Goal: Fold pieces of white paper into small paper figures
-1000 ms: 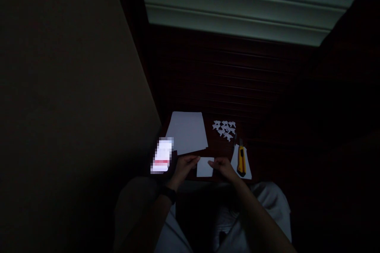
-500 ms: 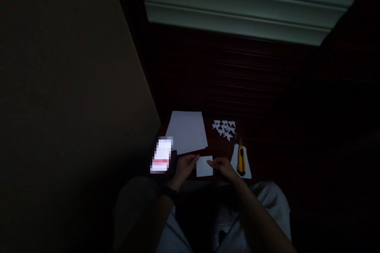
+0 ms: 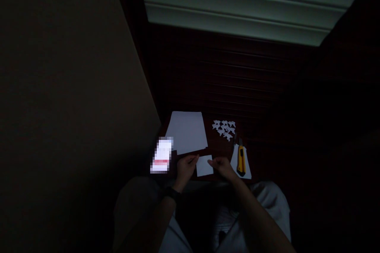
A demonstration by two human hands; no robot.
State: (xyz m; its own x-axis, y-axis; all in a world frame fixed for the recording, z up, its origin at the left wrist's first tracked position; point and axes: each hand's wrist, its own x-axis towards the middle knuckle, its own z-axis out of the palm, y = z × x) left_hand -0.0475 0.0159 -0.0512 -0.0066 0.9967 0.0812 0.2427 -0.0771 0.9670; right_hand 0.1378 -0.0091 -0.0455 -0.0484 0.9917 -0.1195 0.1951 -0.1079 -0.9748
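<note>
A small white paper piece (image 3: 204,165) lies at the near edge of a dark little table (image 3: 218,148). My left hand (image 3: 185,168) pinches its left edge with curled fingers. My right hand (image 3: 222,167) pinches its right edge the same way. The room is very dim, so finger detail is faint. A dark watch band sits on my left wrist (image 3: 173,193).
A larger white sheet (image 3: 187,131) lies behind the hands. Several small folded white paper shapes (image 3: 224,129) sit at the back right. A yellow utility knife (image 3: 241,160) rests on a paper scrap at the right. A lit screen (image 3: 162,155) glows at the left. A wall stands left.
The small paper piece and both hands have shifted very slightly; the grip on its two edges is unchanged.
</note>
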